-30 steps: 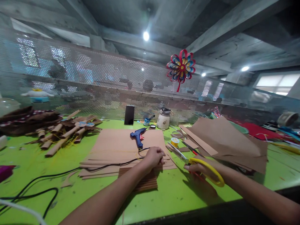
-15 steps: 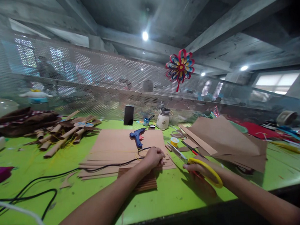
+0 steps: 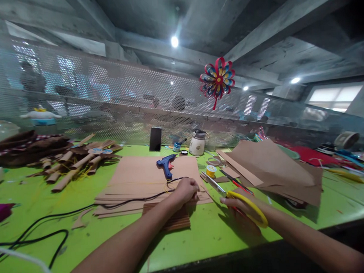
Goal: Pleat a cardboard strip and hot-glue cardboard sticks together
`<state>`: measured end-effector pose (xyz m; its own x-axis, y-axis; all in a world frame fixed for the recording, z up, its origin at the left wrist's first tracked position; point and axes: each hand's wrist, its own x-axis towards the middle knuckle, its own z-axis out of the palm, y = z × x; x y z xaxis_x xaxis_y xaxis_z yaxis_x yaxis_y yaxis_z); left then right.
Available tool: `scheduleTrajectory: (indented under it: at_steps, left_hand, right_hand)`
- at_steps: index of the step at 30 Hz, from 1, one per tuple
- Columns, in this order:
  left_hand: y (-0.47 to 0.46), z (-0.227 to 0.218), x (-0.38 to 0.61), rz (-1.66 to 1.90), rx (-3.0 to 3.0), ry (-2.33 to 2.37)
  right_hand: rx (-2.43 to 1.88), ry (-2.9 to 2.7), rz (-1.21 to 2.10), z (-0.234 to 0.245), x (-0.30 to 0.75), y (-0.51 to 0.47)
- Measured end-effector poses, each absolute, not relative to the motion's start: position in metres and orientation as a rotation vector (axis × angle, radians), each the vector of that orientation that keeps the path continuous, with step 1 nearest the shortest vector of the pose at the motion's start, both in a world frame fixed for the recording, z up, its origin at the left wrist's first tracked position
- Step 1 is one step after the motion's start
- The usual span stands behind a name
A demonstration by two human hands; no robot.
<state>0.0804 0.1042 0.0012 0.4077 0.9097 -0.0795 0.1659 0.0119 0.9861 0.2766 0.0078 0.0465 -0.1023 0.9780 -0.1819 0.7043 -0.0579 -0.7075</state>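
Note:
My left hand (image 3: 186, 190) is closed over the right part of a stack of brown cardboard sheets (image 3: 132, 170), fingertips pressed together. Whatever is between them is too small to make out. Under that wrist lies a piece of corrugated cardboard (image 3: 177, 223). To the right, my right hand (image 3: 240, 209) grips scissors (image 3: 246, 198) with yellow handles, their blades pointing up and left toward a yellow spool (image 3: 211, 171). A blue glue gun (image 3: 166, 167) rests on the sheets, its black cord (image 3: 118, 203) running left beneath my left forearm. Fine yellow thread lies near the cord.
Rolled cardboard tubes (image 3: 71, 172) are piled at left. A phone (image 3: 156, 139), a small blue pot (image 3: 176, 146) and a flask (image 3: 197, 143) stand along the mesh partition (image 3: 123, 98). Red-handled scissors (image 3: 237, 183) and large brown paper sheets (image 3: 269, 161) lie at right.
Both hands stay almost in place, the right with the scissors shifting very slightly left in view. A person behind the mesh at far left has moved left and shows more upright.

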Motion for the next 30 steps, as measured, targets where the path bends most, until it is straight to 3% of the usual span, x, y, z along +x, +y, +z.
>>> scheduleTrajectory:
  at_steps: [8,17,25,30]
  left_hand:
    - [0.108,-0.004,0.082,0.829,1.465,1.008]
    - [0.114,0.012,0.076,0.997,1.447,0.823]
    - [0.102,0.051,0.066,1.174,1.444,0.675]
    - [0.098,0.063,0.060,1.194,1.414,0.626]
  right_hand:
    - [-1.867,-1.869,0.845,0.042,0.277,0.009]
    - [-2.153,-2.173,0.041,0.028,0.310,0.025]
    - [-2.118,-2.184,-0.094,0.035,0.321,0.018]
    - [-1.927,-2.383,0.129,0.024,0.334,0.021]
